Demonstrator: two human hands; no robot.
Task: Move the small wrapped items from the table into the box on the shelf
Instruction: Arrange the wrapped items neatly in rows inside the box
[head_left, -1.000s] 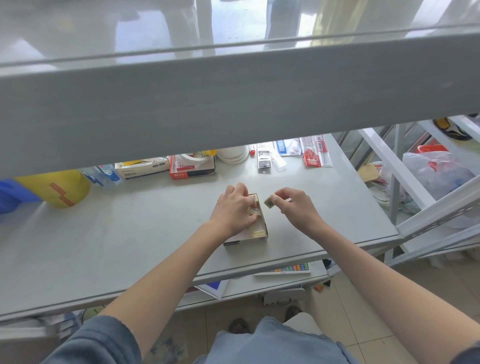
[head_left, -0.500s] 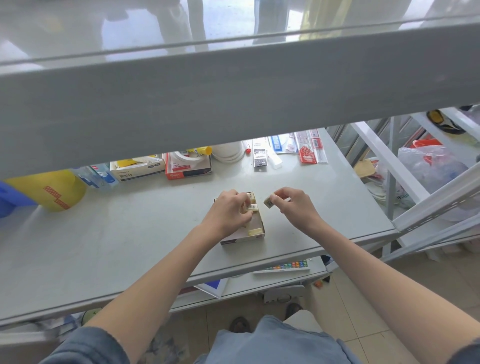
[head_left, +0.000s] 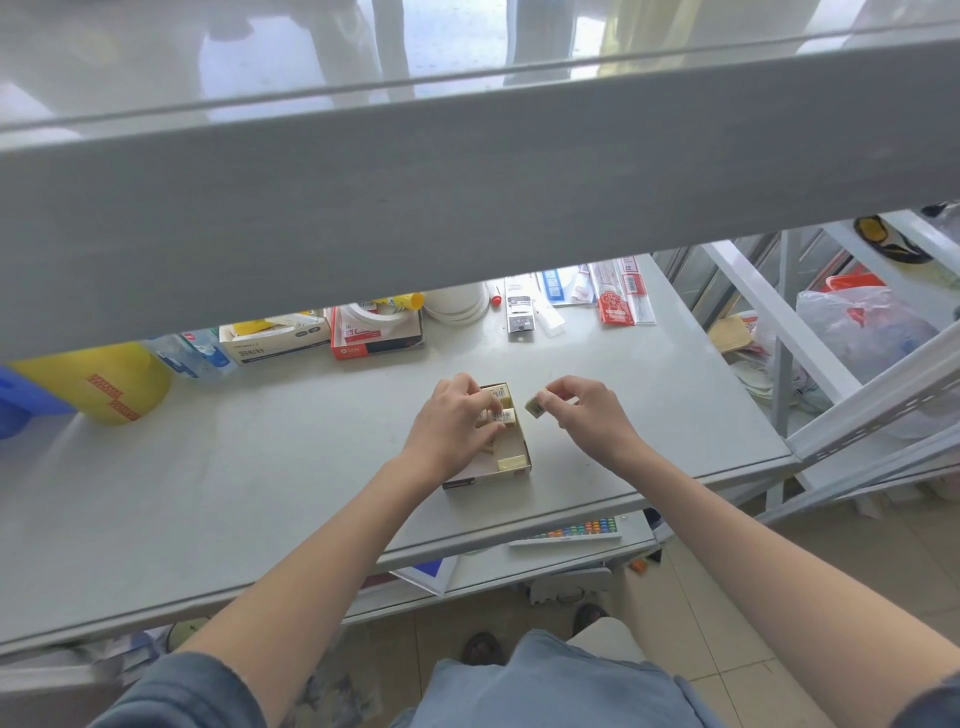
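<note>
Right now your left hand reaches into the small open box on the grey shelf, its fingers curled round a pale wrapped item with a barcode label, held just above the box's inside. Your right hand hovers just beside the box, pinching a second wrapped item between thumb and fingertips (tilted, barcode face up). Another pale item lies in the box's near corner. Behind, a red-and-white carton stands by a yellow container.
</note>
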